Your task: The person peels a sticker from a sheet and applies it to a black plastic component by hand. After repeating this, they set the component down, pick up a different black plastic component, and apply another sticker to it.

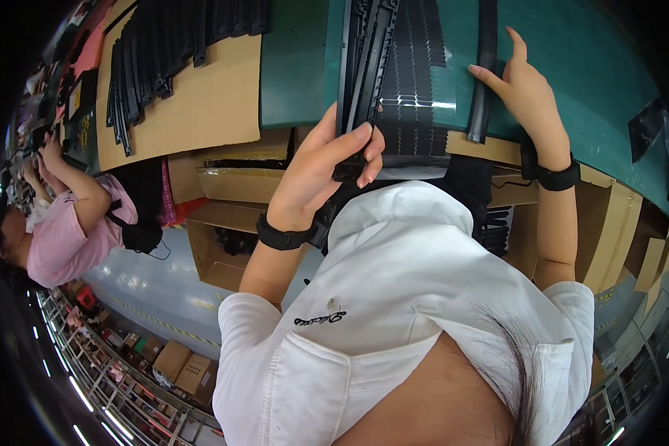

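Note:
My left hand [323, 163] is wrapped round a bundle of long, narrow black plastic strips [362, 63], with notches along their edges. The thumb lies across them near their lower ends. My right hand [531, 100] is open over the green table, its thumb and index finger stretched apart and nothing visible in them. Just left of that thumb lies a long, smooth black strip [485, 82]; whether the thumb tip touches it I cannot tell. Between the bundle and this strip, rows of flat black pieces with zigzag edges [409, 111] lie under something clear and shiny.
A cardboard sheet [215, 104] on the left of the green table [293, 82] bears many more black strips [156, 52]. Open cardboard boxes [219, 260] stand below the table edge. A person in pink [78, 230] works at far left. A black patch [647, 130] lies at far right.

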### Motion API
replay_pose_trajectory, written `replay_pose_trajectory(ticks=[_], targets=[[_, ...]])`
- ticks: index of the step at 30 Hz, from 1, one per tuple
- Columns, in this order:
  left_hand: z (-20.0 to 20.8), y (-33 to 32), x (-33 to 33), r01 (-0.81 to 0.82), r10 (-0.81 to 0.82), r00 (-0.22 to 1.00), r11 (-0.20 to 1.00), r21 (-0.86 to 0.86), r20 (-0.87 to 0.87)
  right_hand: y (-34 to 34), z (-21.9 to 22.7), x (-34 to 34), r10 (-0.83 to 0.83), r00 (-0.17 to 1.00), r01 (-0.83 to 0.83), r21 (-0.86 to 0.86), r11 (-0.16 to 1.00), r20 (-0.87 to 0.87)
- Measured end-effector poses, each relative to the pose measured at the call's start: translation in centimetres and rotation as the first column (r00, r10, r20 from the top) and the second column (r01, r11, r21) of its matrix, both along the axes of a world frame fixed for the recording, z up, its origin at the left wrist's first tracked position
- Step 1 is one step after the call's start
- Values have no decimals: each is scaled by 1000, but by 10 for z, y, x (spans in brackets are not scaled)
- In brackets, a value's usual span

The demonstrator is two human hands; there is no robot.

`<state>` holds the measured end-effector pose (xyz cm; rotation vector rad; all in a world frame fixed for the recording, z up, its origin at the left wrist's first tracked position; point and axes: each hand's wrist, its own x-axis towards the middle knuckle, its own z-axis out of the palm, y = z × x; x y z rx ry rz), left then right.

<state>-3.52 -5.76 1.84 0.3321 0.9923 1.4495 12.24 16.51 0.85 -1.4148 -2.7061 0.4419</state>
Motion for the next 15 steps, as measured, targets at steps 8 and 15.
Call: replay_pose_trajectory(ticks=[8, 15], targets=[[-25, 0, -8, 71, -79, 945, 997, 36, 318, 8, -11, 3, 121, 991, -128, -174, 976, -52], [-35, 6, 4, 14, 8, 975, 995, -97, 222, 10, -11, 1, 124, 990, -136, -213, 968, -66]])
